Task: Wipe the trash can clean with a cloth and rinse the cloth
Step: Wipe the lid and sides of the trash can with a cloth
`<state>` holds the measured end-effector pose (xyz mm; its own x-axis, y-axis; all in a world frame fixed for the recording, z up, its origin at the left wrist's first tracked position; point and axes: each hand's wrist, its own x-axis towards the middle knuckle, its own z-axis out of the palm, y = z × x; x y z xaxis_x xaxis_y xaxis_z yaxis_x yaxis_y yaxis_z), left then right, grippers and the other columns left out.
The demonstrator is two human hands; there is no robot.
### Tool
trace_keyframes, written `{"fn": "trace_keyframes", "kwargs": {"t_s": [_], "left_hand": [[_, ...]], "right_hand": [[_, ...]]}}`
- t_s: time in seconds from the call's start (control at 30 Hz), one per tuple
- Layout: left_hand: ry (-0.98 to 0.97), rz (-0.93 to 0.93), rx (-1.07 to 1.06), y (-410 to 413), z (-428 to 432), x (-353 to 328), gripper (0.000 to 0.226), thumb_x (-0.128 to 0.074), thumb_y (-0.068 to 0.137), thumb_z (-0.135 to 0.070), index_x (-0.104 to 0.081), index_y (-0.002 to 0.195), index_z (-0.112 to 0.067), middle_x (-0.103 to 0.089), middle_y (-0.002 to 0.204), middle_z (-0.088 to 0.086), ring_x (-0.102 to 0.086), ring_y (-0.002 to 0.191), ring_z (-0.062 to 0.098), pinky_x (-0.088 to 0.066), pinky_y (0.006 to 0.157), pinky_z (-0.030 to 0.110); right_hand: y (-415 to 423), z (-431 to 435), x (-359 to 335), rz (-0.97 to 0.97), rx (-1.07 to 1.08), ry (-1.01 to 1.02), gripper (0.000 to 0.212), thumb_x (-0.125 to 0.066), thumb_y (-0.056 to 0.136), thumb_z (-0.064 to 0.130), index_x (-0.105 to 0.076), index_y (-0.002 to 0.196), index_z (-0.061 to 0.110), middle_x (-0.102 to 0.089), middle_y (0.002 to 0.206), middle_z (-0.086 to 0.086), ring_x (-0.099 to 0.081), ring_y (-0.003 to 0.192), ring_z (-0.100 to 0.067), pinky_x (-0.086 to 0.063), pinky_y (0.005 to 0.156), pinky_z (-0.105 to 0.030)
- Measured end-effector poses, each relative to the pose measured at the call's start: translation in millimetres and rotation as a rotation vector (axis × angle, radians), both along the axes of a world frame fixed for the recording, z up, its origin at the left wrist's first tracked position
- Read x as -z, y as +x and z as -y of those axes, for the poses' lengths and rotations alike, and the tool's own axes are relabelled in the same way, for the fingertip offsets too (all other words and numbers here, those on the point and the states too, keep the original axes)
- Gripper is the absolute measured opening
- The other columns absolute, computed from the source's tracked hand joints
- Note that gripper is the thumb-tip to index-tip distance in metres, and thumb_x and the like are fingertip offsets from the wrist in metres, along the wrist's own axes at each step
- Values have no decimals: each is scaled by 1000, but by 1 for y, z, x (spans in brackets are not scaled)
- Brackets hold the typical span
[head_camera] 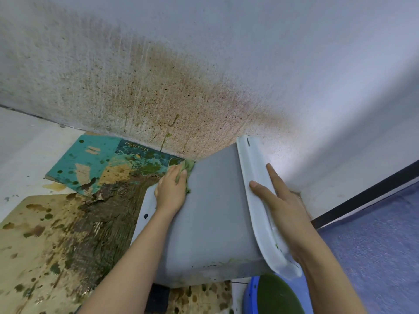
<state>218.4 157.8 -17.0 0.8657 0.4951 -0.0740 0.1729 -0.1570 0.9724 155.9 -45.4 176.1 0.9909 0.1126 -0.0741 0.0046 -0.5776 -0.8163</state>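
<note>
Trash can [215, 211] tipped sideways; your left hand [171, 189] grips cloth [189, 165] against its side, your right hand [283, 205] flat, fingers [273, 177] spread, on rim [251, 168].

left hand [171, 188] curls in a grip on the cloth [188, 165]; right hand [280, 200] lies flat, outstretched

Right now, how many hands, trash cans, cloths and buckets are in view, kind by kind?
hands: 2, the left hand and the right hand
trash can: 1
cloth: 1
bucket: 1
total: 5
</note>
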Motion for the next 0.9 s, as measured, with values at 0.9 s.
{"fn": "trace_keyframes", "kwargs": {"t_s": [0.9], "left_hand": [[-229, -123, -300, -181, 1, -32, 32, -49, 103, -21, -65, 126, -5, -67, 120, 9, -58, 109, 25, -42, 85, 31]], "right_hand": [[-36, -116, -11, 86, -144, -566, 70, -27, 95, 70, 1, 155, 46, 10, 165, 13, 11, 153, -25, 10, 111, -73]]}}
